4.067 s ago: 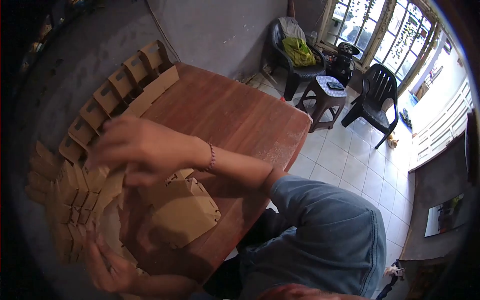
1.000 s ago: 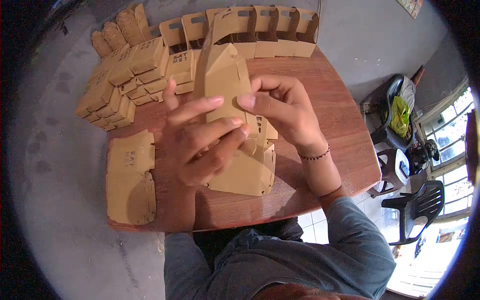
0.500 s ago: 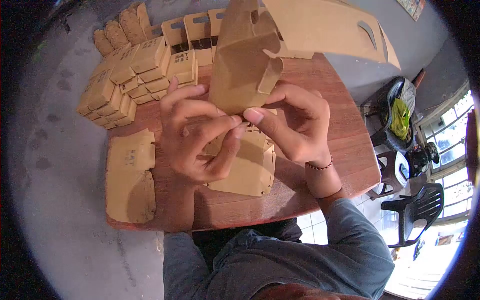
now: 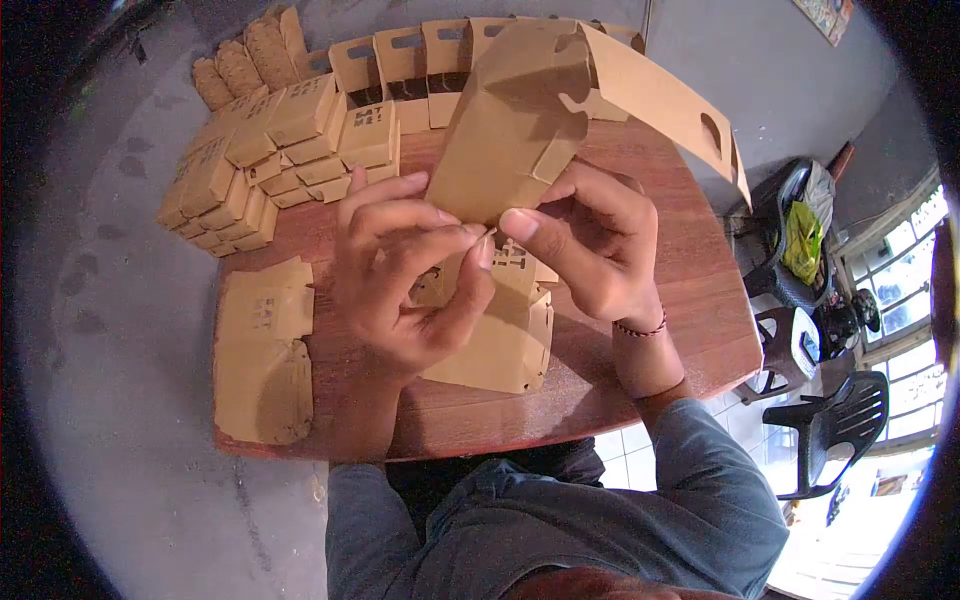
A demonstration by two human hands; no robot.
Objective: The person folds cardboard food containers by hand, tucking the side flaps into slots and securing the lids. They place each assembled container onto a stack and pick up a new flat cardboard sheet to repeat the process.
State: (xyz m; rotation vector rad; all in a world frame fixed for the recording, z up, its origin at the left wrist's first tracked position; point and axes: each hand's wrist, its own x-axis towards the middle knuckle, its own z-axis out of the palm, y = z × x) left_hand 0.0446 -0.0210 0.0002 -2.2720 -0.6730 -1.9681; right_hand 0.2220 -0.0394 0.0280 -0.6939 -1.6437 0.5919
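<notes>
A partly folded brown cardboard carrier is held up above the table, its long flap with a handle slot stretching out to the right. My left hand pinches its lower corner between thumb and forefinger. Close beside it, my right hand grips the same corner with the thumb in front and the fingers behind. Below the hands, flat cardboard with printed letters lies on the wooden table, partly hidden by my left hand.
Folded boxes are stacked at the back left, near a row of standing carriers. Flat cardboard sheets lie at the left edge. Black chairs and a stool stand on the right.
The carrier has turned from a narrow side view to show its inside, its slotted flap swinging out to the right and then lower. Both hands have come together at its lower corner.
</notes>
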